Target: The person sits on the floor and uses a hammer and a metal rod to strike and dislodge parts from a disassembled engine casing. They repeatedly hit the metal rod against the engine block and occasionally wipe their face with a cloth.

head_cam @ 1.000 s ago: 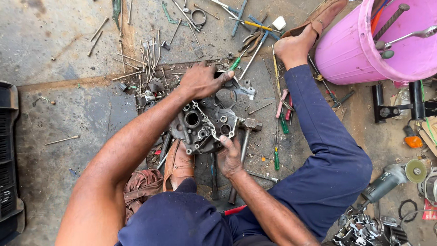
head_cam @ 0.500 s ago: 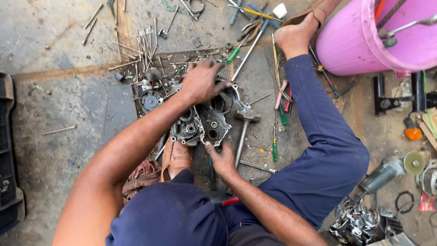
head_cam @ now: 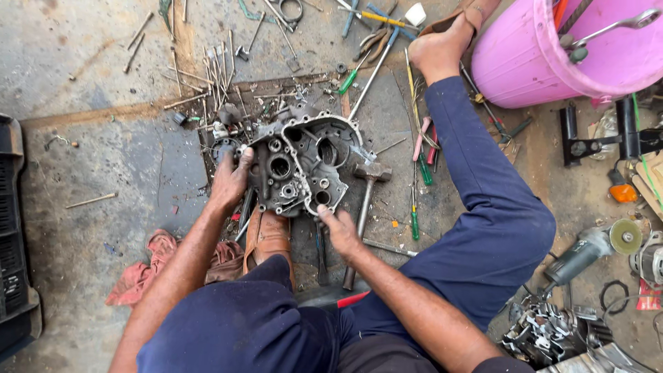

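A grey metal engine case with several round holes lies on the concrete floor between my legs. My left hand grips its left edge. My right hand holds its lower right edge, fingers against the metal. A hammer with a steel head lies just right of the case, its handle running down past my right hand. My brown shoe sits just below the case.
Bolts, rods and wrenches are scattered above the case. Screwdrivers lie beside my blue trouser leg. A pink bucket with tools stands top right. An angle grinder lies right, a red rag left, a black crate far left.
My left hand has come down from the top of the case to its left edge. The case now lies flatter and more open to view. The right hand stays at its lower edge.
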